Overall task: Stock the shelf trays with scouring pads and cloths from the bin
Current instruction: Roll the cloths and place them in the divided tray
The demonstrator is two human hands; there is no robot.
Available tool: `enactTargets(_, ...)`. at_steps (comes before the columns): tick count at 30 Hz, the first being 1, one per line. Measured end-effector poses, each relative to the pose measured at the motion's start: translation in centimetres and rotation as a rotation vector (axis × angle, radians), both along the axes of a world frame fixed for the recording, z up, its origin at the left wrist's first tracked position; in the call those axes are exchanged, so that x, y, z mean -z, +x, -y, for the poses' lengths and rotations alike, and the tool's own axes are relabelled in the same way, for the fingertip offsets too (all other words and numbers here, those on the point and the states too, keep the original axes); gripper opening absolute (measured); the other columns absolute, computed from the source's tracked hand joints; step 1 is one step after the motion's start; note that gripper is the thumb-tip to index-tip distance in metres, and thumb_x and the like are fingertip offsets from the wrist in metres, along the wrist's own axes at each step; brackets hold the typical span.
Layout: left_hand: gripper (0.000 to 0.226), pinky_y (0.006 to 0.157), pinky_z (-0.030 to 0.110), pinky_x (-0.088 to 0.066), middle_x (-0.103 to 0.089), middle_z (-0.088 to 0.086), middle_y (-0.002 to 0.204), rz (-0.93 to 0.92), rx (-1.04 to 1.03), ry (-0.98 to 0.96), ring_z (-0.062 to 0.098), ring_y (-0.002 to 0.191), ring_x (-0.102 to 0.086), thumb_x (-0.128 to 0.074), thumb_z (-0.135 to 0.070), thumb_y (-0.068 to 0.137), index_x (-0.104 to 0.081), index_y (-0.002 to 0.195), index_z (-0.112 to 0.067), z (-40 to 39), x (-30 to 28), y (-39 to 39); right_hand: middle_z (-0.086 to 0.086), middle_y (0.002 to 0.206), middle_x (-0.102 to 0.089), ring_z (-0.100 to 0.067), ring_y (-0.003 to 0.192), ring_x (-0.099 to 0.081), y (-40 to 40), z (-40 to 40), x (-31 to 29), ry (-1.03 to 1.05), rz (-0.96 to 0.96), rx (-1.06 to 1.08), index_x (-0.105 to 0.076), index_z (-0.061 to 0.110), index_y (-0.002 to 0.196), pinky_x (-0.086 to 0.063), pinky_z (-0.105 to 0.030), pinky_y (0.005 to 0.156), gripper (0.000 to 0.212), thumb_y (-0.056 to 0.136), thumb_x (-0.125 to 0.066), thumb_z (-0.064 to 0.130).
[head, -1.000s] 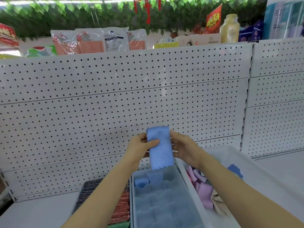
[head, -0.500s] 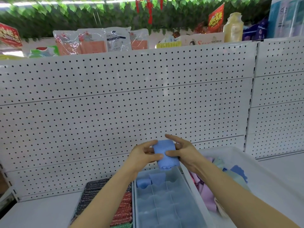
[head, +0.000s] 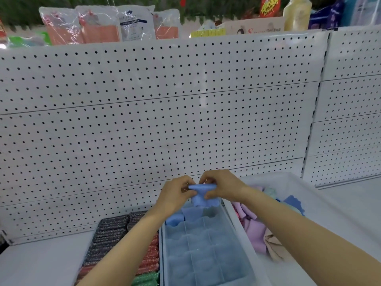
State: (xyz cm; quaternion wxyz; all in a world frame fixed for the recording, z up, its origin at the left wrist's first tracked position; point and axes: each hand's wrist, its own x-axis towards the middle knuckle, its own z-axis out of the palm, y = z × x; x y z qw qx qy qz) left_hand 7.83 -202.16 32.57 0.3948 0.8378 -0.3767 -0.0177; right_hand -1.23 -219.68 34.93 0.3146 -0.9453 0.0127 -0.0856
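A folded blue cloth (head: 201, 196) is held just above the far end of a translucent divided tray (head: 206, 252). My left hand (head: 175, 195) grips its left side and my right hand (head: 221, 185) pinches its top and right side. Two blue rolled cloths (head: 175, 219) sit in the tray's far cells. To the left lies a tray of scouring pads (head: 111, 230) in dark, red and green rows. To the right a white bin (head: 321, 207) holds several loose pink, purple and blue cloths (head: 253, 226).
A white pegboard wall (head: 144, 120) rises right behind the trays. Packaged goods and a yellow bottle (head: 296, 13) stand on the shelf top above. Bare white shelf surface (head: 41, 263) lies to the left of the pad tray.
The blue cloth went from a long upright strip to a compact fold between both hands, and it has come down closer to the tray's far cells.
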Motion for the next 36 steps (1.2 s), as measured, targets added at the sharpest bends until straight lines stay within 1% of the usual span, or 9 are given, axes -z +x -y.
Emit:
enactTargets(2,0.009,0.078,0.039,-0.053,-0.072,-0.004,0.08,-0.03,0.0,-0.004,0.017,0.078,-0.068,-0.066,-0.009,0.081,-0.066,0.087,-0.017,0.5,1.0,0.9,0.002,0.08,-0.064,-0.016,0.069,-0.053,1.0,0.4,0.7,-0.136,-0.035,-0.038,-0.066,0.018,0.09,-0.042,-0.032,0.064,0.026,0.065,-0.072,0.015)
enactTargets(6,0.015,0.078,0.041,-0.055,-0.072,-0.005,0.082,-0.141,0.031,0.012,0.014,0.076,-0.067,-0.07,-0.011,0.079,-0.063,0.089,-0.019,1.7,3.5,2.6,0.002,0.062,-0.053,-0.013,0.058,-0.041,3.1,1.2,2.4,-0.229,-0.049,0.016,-0.062,0.015,0.077,-0.033,-0.029,0.055,0.014,0.064,-0.065,0.009)
enactTargets(10,0.041,0.072,0.018,-0.05,-0.069,-0.011,0.095,-0.144,0.084,0.092,0.007,0.084,-0.063,-0.084,-0.028,0.068,-0.064,0.104,-0.027,3.2,4.8,3.8,-0.007,0.066,-0.059,-0.018,0.062,-0.046,5.2,2.0,4.5,-0.221,-0.101,0.067,-0.063,0.013,0.075,-0.036,-0.029,0.056,0.011,0.065,-0.067,0.012)
enactTargets(15,0.024,0.068,0.027,-0.051,-0.068,-0.008,0.083,-0.06,0.04,0.186,0.011,0.073,-0.061,-0.075,-0.021,0.07,-0.069,0.092,-0.028,5.0,5.8,5.5,0.003,0.062,-0.049,-0.019,0.064,-0.043,6.2,2.6,6.6,-0.182,-0.157,0.084,-0.053,0.022,0.067,-0.031,-0.028,0.054,0.019,0.065,-0.071,0.015)
enactTargets(17,0.017,0.064,0.027,-0.047,-0.064,-0.008,0.077,-0.034,0.021,0.24,0.012,0.068,-0.056,-0.07,-0.018,0.072,-0.07,0.086,-0.028,5.4,6.3,6.2,0.001,0.071,-0.059,-0.021,0.069,-0.051,6.2,3.1,7.4,-0.184,-0.169,0.083,-0.06,0.022,0.075,-0.039,-0.031,0.06,0.019,0.063,-0.074,0.018)
enactTargets(20,0.013,0.066,0.028,-0.045,-0.065,-0.004,0.08,-0.042,0.003,0.26,0.013,0.071,-0.054,-0.069,-0.016,0.073,-0.067,0.082,-0.025,6.1,7.4,7.1,-0.001,0.088,-0.066,-0.02,0.078,-0.056,6.1,3.6,8.3,-0.163,-0.136,0.081,-0.065,0.017,0.097,-0.044,-0.032,0.067,0.034,0.065,-0.075,0.022)
enactTargets(23,0.011,0.07,0.029,-0.046,-0.066,0.0,0.085,-0.113,0.015,0.244,0.013,0.072,-0.053,-0.07,-0.016,0.077,-0.064,0.082,-0.023,6.7,8.2,7.4,0.004,0.084,-0.061,-0.016,0.075,-0.052,5.7,3.8,8.6,-0.156,-0.115,0.07,-0.063,0.017,0.099,-0.042,-0.03,0.065,0.032,0.069,-0.073,0.021)
enactTargets(27,0.013,0.066,0.026,-0.045,-0.067,-0.003,0.084,-0.175,0.043,0.221,0.012,0.071,-0.055,-0.073,-0.02,0.076,-0.067,0.087,-0.018,7.5,9.3,7.3,0.002,0.089,-0.066,-0.017,0.08,-0.058,4.6,5.0,9.4,-0.179,-0.141,0.058,-0.062,0.02,0.101,-0.046,-0.033,0.068,0.035,0.068,-0.074,0.025)
enactTargets(36,0.014,0.067,0.028,-0.046,-0.064,-0.002,0.082,-0.082,0.004,0.239,0.015,0.072,-0.055,-0.064,-0.014,0.079,-0.065,0.093,-0.017,9.4,10.4,6.7,-0.002,0.092,-0.068,-0.021,0.083,-0.059,5.7,6.0,9.8,-0.248,-0.216,0.115,-0.064,0.018,0.102,-0.045,-0.033,0.068,0.033,0.071,-0.071,0.022)
